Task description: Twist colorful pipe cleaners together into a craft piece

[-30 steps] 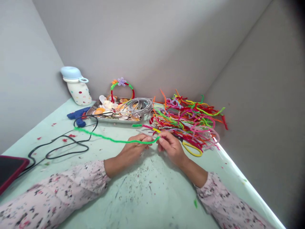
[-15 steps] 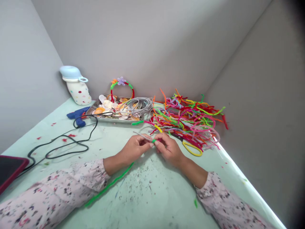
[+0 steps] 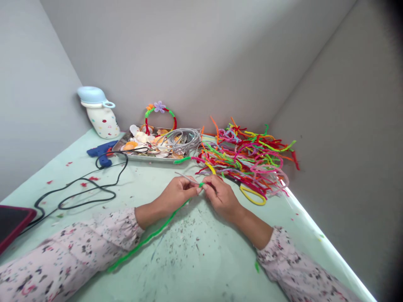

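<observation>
My left hand (image 3: 178, 193) is closed in a pinch on a grey wire (image 3: 183, 175), whose bare end pokes out past the fingers toward the back left. Fingertip to fingertip with it, my right hand (image 3: 223, 197) pinches a green pipe cleaner (image 3: 151, 235) where it wraps the wire. The pipe cleaner's long tail runs under my left hand and along the left sleeve. Behind my right hand curves a wrapped section (image 3: 210, 167) in yellow, pink and green; its link with the held wire is partly hidden by the fingers.
At the back, a metal tray (image 3: 147, 158) holds shells, coiled wire (image 3: 189, 140) and a flower-trimmed hoop (image 3: 145, 121). Right of it lie heaped pipe cleaners (image 3: 242, 155) and yellow-handled scissors (image 3: 253, 196). A blue glue gun (image 3: 102, 154), its cord, a bottle (image 3: 102, 119) and a dark red-edged device (image 3: 14, 226) are left.
The green tail has shifted, with more of it showing below my left hand. Both hands keep their pinch at nearly the same spot; the whole view has slid slightly.
</observation>
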A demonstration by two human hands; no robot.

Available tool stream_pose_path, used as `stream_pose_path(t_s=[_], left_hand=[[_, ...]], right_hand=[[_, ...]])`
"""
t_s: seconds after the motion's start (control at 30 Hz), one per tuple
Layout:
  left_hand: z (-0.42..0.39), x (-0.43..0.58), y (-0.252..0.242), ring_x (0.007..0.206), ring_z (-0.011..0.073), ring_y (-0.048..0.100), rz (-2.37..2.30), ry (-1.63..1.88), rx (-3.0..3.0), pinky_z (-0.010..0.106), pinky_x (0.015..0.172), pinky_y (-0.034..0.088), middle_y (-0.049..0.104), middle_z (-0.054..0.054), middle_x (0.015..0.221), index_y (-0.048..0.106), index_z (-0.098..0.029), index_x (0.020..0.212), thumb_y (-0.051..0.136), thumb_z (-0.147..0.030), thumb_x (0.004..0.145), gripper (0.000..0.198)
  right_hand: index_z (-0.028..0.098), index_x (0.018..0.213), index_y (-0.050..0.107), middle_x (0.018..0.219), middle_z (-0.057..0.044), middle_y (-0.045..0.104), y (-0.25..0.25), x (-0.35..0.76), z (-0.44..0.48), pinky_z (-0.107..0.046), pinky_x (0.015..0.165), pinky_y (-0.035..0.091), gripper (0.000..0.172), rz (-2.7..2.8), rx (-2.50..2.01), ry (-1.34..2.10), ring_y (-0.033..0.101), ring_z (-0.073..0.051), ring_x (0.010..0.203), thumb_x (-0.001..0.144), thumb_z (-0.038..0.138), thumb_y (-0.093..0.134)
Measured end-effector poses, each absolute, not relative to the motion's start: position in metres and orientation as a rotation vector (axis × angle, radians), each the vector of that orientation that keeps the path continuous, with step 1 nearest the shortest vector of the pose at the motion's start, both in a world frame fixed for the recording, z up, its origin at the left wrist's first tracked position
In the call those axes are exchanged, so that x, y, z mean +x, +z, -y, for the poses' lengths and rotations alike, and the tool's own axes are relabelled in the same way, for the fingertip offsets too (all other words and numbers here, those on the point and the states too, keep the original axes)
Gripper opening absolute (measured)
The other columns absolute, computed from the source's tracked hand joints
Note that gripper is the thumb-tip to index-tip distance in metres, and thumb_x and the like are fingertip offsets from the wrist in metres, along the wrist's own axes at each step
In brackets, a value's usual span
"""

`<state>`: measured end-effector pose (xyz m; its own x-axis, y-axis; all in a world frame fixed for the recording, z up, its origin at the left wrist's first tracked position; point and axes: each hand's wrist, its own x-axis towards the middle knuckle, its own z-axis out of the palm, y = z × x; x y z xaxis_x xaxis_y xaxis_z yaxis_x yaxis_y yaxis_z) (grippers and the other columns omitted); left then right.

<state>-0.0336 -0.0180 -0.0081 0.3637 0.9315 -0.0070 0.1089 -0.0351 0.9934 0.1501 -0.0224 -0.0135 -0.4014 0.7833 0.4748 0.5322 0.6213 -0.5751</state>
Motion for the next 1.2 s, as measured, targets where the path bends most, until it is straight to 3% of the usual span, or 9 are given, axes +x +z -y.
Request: stream_pose_path(t_s=[0.3,0.47,0.63,0.9,1.2], left_hand=[[0.018,-0.032,-0.008,0.051,0.0065,0.04,-1.004,0.873,1.425,0.02,0.049,0.03,0.054,-0.004,0.059,0.066,-0.012,0.078,0.067,-0.036,0.074,0.025],[0.021,-0.033,-0.008,0.057,0.0088,0.047,-0.977,0.92,1.387,0.021,0.054,0.035,0.061,-0.001,0.068,0.067,-0.012,0.085,0.069,-0.036,0.073,0.027],[0.022,-0.034,-0.008,0.058,0.0093,0.047,-0.948,0.939,1.407,0.021,0.055,0.035,0.058,-0.002,0.066,0.067,-0.013,0.082,0.058,-0.03,0.081,0.019],[0.028,-0.034,-0.004,0.081,0.0138,0.059,-1.125,1.098,1.86,0.025,0.075,0.044,0.068,0.002,0.087,0.068,-0.017,0.092,0.053,-0.019,0.086,0.016],[0.032,-0.038,0.001,0.084,0.0166,0.056,-1.198,1.422,2.294,0.03,0.075,0.045,0.059,0.004,0.085,0.067,-0.02,0.087,0.058,-0.017,0.085,0.01]], right_hand=[[0.021,0.095,0.054,0.09,-0.004,0.061,-0.014,0.15,0.022,-0.029,0.074,0.043,0.009,2.112,-1.036,0.393,0.058,-0.018,0.084,0.093,0.022,0.045],[0.02,0.094,0.055,0.087,-0.004,0.06,-0.014,0.151,0.019,-0.029,0.075,0.043,0.01,2.111,-1.004,0.41,0.058,-0.018,0.084,0.093,0.02,0.045],[0.02,0.092,0.056,0.084,-0.004,0.062,-0.011,0.151,0.019,-0.03,0.075,0.044,0.011,2.102,-0.997,0.49,0.059,-0.018,0.084,0.093,0.022,0.045],[0.021,0.095,0.057,0.076,-0.001,0.061,-0.01,0.153,0.019,-0.03,0.072,0.044,0.013,1.976,-1.069,0.588,0.058,-0.019,0.08,0.094,0.028,0.046],[0.022,0.091,0.057,0.077,-0.002,0.058,-0.01,0.154,0.018,-0.032,0.075,0.043,0.013,1.967,-1.043,0.612,0.055,-0.019,0.081,0.094,0.027,0.046]])
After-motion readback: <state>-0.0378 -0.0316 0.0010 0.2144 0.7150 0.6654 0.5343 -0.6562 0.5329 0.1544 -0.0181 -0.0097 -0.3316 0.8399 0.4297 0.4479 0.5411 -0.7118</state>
